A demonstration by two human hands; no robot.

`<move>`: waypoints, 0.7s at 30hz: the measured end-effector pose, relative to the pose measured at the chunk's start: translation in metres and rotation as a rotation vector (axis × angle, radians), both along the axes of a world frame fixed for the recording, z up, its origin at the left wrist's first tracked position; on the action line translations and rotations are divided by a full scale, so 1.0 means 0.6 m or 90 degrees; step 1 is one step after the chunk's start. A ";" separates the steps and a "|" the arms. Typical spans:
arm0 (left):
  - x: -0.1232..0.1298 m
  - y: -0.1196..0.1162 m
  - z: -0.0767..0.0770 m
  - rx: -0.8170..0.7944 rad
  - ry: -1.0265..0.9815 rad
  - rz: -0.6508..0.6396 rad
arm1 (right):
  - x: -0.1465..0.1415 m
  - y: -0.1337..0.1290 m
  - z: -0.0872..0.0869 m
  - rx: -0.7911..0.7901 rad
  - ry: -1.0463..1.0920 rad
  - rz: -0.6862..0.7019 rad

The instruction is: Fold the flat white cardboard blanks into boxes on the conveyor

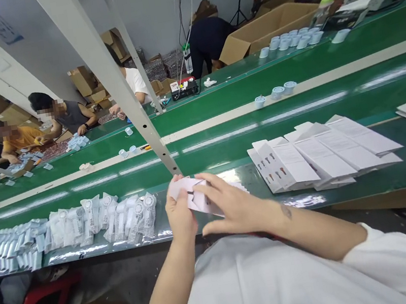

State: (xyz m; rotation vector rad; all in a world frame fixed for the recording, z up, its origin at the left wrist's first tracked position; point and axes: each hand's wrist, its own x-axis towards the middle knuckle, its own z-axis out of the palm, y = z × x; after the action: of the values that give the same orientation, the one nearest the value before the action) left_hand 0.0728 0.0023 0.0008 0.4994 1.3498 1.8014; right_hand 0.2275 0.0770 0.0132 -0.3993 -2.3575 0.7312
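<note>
My left hand (181,213) is closed on one end of a small white carton (190,195), its thumb lying on top. The carton has a dark mark on its face and looks flat or partly folded. My right hand (234,203) reaches over the carton's other end. Its fingertips touch the surface, while the thumb stands apart below. Just behind the right hand, the edges of more white card (240,187) show. To the right lies an overlapping pile of flat white printed cartons (317,154) with small product pictures.
Several bagged shower-head-like parts (121,219) line the bench at left. A metal post (130,107) rises ahead of my hands. Pale blue cups (278,92) stand on the green conveyor (223,136). Co-workers sit across it, and an open cardboard box (268,28) stands behind.
</note>
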 end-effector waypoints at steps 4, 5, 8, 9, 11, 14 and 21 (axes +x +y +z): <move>-0.005 -0.010 -0.002 0.015 0.152 -0.141 | -0.017 -0.002 -0.033 0.061 0.127 -0.052; -0.010 -0.009 -0.002 0.019 0.140 -0.177 | -0.019 0.003 -0.038 0.077 0.148 -0.038; -0.017 0.000 0.000 0.021 0.042 -0.247 | -0.022 0.014 -0.043 0.107 0.182 -0.031; -0.015 0.004 0.001 0.029 0.016 -0.251 | -0.022 0.014 -0.043 0.096 0.188 -0.038; -0.003 0.010 0.005 0.046 -0.015 -0.220 | -0.021 0.014 -0.044 0.058 0.188 -0.052; 0.020 0.014 0.008 0.031 -0.011 -0.126 | -0.019 0.013 -0.054 0.037 0.159 -0.056; 0.033 0.020 0.008 -0.046 0.003 -0.099 | -0.012 0.021 -0.087 0.093 0.141 -0.041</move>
State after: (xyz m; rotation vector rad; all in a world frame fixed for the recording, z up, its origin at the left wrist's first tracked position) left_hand 0.0924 0.0141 0.0058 0.5547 1.3367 1.6209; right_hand 0.2206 0.0898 -0.0388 -0.3117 -2.1619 0.5409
